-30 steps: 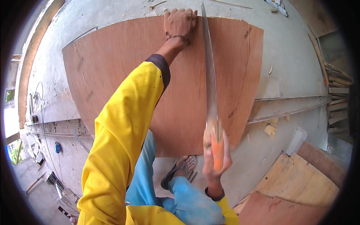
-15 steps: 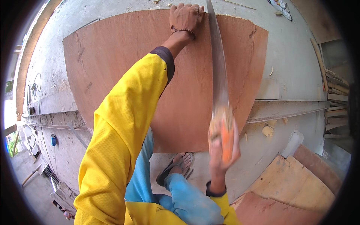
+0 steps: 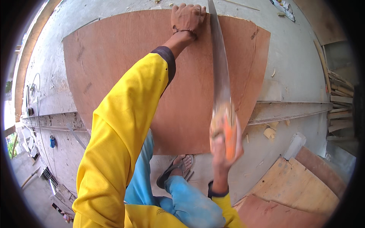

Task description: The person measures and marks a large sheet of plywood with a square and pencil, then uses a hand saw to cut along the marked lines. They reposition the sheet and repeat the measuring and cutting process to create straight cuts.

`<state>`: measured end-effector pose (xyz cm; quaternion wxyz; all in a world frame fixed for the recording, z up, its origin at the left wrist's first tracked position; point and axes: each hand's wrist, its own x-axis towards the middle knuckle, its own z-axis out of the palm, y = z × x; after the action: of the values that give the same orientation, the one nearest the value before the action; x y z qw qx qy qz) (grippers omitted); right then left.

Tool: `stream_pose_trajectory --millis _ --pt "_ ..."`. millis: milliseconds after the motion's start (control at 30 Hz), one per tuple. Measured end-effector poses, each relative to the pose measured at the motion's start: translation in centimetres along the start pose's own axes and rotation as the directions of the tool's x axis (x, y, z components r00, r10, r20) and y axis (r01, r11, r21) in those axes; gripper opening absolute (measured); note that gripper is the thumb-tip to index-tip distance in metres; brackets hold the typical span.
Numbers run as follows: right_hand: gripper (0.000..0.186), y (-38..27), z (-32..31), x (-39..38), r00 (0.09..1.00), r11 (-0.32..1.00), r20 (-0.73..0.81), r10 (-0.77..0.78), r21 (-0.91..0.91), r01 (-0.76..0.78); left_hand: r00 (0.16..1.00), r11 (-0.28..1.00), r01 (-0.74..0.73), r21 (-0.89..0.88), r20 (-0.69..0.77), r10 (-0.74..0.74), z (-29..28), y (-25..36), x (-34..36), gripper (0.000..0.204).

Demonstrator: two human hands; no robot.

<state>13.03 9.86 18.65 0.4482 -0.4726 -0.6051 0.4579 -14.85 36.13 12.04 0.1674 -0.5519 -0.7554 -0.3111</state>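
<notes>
A reddish-brown plywood sheet (image 3: 125,60) lies before me, its far edge near the top of the view. My left hand (image 3: 188,18) is closed at that far edge, knuckles up, fingers curled over the rim. Just right of it, the long blade of a handsaw (image 3: 221,64) runs from the far edge back toward me across the sheet. My right hand (image 3: 227,146) is wrapped round the saw's orange and wood-coloured handle, near the sheet's near edge. Hand and handle are blurred by motion. The blade's far tip passes out of the top of the view.
Under the sheet runs a long ledge (image 3: 289,110). Cut plywood pieces (image 3: 300,186) lie at the lower right, stacked wood strips (image 3: 342,100) at the far right. A blue can (image 3: 52,141) stands at the left. My sandalled foot (image 3: 178,167) is below the sheet's near edge.
The saw and my right hand have shifted very slightly away from me. My left hand keeps its place on the sheet's far edge. The whole view has drifted a little.
</notes>
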Motion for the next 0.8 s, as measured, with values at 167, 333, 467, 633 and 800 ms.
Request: stream_pose_trajectory --millis 167,333,467,633,800 --pt "0.059 1.6 5.6 11.2 0.995 0.991 0.03 -0.091 -0.097 0.094 0.999 0.999 0.006 0.041 0.051 -0.008 0.4 -0.8 -0.1 0.043" --pt "0.061 0.9 0.4 -0.6 0.999 0.997 0.005 -0.054 -0.062 0.054 1.0 1.0 0.001 0.011 0.025 -0.001 -0.3 -0.1 0.2 0.042" --pt "0.058 0.0 -0.1 -2.0 1.0 0.999 -0.023 -0.003 -0.053 0.002 1.0 0.999 -0.018 0.031 -0.004 0.018 1.0 -0.9 -0.2 0.042" --pt "0.056 1.7 5.7 11.6 0.996 0.995 -0.016 -0.09 -0.044 0.089 0.999 0.997 -0.039 0.067 0.016 0.038 0.8 -1.0 -0.3 0.042" --pt "0.055 0.4 1.0 -0.1 1.0 0.998 0.012 -0.023 -0.063 0.023 0.998 1.0 0.016 0.024 0.066 -0.018 -0.4 -1.0 -0.1 0.042"
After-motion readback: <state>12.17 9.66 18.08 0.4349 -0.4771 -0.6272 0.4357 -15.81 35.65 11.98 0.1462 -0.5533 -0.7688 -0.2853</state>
